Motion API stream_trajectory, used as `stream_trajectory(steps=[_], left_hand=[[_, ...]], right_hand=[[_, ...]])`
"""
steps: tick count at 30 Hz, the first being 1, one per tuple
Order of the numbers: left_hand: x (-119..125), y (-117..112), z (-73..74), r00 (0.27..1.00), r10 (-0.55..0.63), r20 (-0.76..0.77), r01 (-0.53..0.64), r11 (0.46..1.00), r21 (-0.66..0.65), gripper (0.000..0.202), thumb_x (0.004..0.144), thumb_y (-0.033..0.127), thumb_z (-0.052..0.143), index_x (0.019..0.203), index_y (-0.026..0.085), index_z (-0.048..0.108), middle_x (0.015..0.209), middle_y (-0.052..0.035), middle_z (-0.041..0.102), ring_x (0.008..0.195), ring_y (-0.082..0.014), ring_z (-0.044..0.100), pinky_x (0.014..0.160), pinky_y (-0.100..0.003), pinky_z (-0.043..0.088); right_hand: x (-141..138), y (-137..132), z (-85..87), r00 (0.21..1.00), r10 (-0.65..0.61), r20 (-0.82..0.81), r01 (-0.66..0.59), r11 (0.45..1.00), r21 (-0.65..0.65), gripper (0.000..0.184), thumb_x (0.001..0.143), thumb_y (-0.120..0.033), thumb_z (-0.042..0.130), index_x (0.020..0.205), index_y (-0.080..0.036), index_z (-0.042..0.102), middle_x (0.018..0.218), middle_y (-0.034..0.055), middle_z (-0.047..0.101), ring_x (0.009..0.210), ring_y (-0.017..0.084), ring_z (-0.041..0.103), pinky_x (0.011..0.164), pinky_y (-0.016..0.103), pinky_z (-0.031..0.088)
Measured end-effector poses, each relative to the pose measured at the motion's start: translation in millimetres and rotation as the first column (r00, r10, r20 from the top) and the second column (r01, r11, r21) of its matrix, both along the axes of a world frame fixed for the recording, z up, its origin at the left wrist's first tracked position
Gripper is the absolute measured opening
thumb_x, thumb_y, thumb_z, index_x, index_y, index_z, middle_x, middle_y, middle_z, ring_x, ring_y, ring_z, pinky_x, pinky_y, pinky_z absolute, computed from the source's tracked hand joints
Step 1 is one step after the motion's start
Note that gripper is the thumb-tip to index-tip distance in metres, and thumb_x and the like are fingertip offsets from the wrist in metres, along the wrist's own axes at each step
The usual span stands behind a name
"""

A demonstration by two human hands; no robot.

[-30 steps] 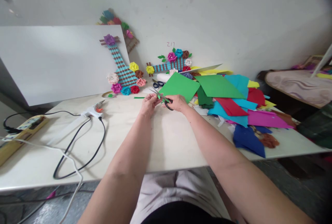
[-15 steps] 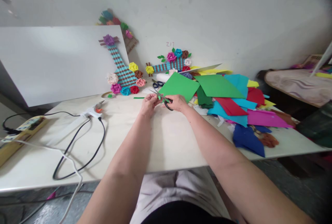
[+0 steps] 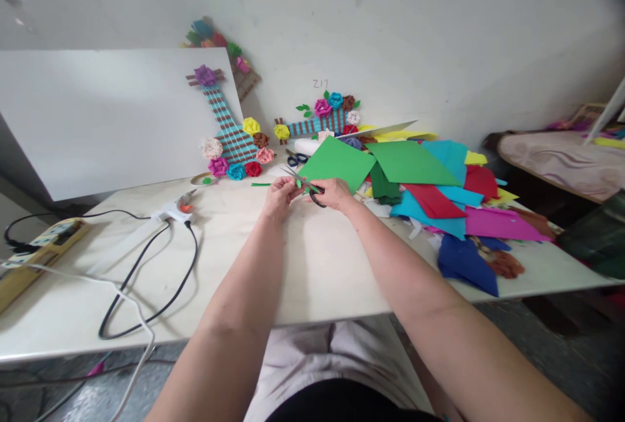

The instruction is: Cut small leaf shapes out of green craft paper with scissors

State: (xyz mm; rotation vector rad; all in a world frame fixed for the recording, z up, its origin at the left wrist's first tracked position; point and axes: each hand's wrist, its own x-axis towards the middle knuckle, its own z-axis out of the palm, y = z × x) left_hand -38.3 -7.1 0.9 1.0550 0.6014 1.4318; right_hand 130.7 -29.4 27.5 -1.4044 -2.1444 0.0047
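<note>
My right hand [image 3: 336, 195] is closed round the black handles of a pair of scissors [image 3: 303, 181], whose blades point up and left over my left hand. My left hand [image 3: 282, 194] pinches a small piece of green paper [image 3: 299, 183] close to the blades; the fingers cover much of it. Just behind the hands lies a large green sheet [image 3: 338, 165]. A thin green strip [image 3: 260, 184] rests on the table to the left of my left hand. A second pair of scissors with dark blue handles [image 3: 297, 159] lies behind my hands.
At left are a white glue gun [image 3: 174, 210] with a looped black cord and a power strip [image 3: 39, 256]. A flower-decorated guitar shape [image 3: 227, 124] leans on a white board [image 3: 112, 116]; another guitar [image 3: 317, 124] stands behind. Coloured sheets [image 3: 430, 200] pile up at right.
Almost nothing differs. Both hands and the scissors stay in nearly the same place, with only a very slight shift of the fingers.
</note>
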Motion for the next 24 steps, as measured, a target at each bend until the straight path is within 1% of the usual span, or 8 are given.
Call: stream_trajectory(steps=[3,5,8,10,12,16,20,24], left_hand=[[0.3,-0.7,0.5,1.000,0.021,0.012,-0.020,1.000,-0.014,0.027,0.063,0.025,0.074,0.070,0.015,0.051,0.068,-0.0019,0.065,0.074,-0.0163,0.066,0.082,-0.036,0.051],[0.3,-1.8,1.0,1.000,0.025,0.010,-0.025,0.999,-0.023,0.026,0.063,0.025,0.074,0.070,0.015,0.051,0.068,-0.0020,0.064,0.078,-0.0179,0.066,0.083,-0.037,0.051],[-0.2,-2.8,1.4,1.000,0.014,0.005,-0.014,1.000,-0.022,0.027,0.064,0.027,0.074,0.070,0.015,0.051,0.078,-0.0056,0.067,0.084,-0.0193,0.066,0.083,-0.037,0.050],[-0.8,-2.3,1.0,1.000,0.016,0.005,-0.015,1.000,-0.018,0.027,0.063,0.027,0.074,0.070,0.015,0.051,0.082,-0.0074,0.068,0.083,-0.0189,0.067,0.081,-0.035,0.051],[-1.5,-0.9,0.0,1.000,0.022,0.004,-0.022,1.000,-0.017,0.027,0.063,0.028,0.074,0.071,0.014,0.052,0.081,-0.0075,0.069,0.080,-0.0184,0.067,0.079,-0.034,0.051],[-1.9,1.3,-1.6,0.999,0.049,-0.001,-0.049,0.999,-0.023,0.028,0.061,0.029,0.075,0.070,0.014,0.053,0.076,-0.0063,0.068,0.075,-0.0173,0.067,0.076,-0.032,0.051],[-1.0,0.5,-1.3,0.998,0.067,-0.011,-0.067,0.997,-0.023,0.031,0.059,0.031,0.077,0.069,0.013,0.054,0.071,-0.0046,0.067,0.072,-0.0169,0.067,0.073,-0.030,0.051],[0.1,-0.5,-0.6,0.998,0.057,-0.032,-0.058,0.998,-0.027,0.032,0.057,0.034,0.078,0.068,0.014,0.055,0.070,-0.0039,0.067,0.073,-0.0172,0.066,0.072,-0.030,0.052]], right_hand=[[-0.5,0.5,-0.6,1.000,0.004,-0.001,-0.004,1.000,-0.001,0.029,0.072,-0.049,0.058,0.084,-0.025,0.069,0.068,-0.0017,0.066,0.063,0.013,0.056,0.054,0.022,0.030],[-0.5,2.6,-2.0,1.000,-0.018,-0.024,0.018,1.000,-0.006,0.028,0.073,-0.047,0.057,0.088,-0.026,0.069,0.072,-0.0014,0.068,0.066,0.013,0.058,0.056,0.022,0.032],[0.5,7.4,-4.4,0.986,-0.131,-0.101,0.130,0.991,-0.022,0.035,0.073,-0.046,0.059,0.100,-0.025,0.068,0.081,0.0015,0.071,0.073,0.016,0.061,0.059,0.022,0.036],[1.8,10.0,-5.6,0.966,-0.227,-0.123,0.223,0.974,-0.042,0.039,0.072,-0.048,0.059,0.101,-0.023,0.067,0.086,0.0041,0.071,0.077,0.018,0.062,0.062,0.024,0.038],[3.1,10.8,-5.9,0.953,-0.288,-0.095,0.284,0.957,-0.058,0.038,0.072,-0.050,0.059,0.097,-0.024,0.069,0.088,0.0057,0.071,0.081,0.019,0.062,0.063,0.025,0.039],[4.7,8.2,-4.8,0.943,-0.331,0.015,0.331,0.941,-0.067,0.037,0.073,-0.054,0.057,0.092,-0.026,0.072,0.090,0.0071,0.071,0.083,0.021,0.063,0.065,0.026,0.040],[6.2,7.1,-4.7,0.927,-0.365,0.086,0.372,0.925,-0.083,0.044,0.072,-0.058,0.055,0.093,-0.023,0.071,0.094,0.0105,0.070,0.086,0.022,0.062,0.068,0.028,0.041],[8.8,10.5,-6.1,0.920,-0.368,0.135,0.386,0.910,-0.153,0.047,0.073,-0.055,0.054,0.098,-0.019,0.070,0.097,0.0136,0.069,0.089,0.025,0.062,0.069,0.030,0.043]])
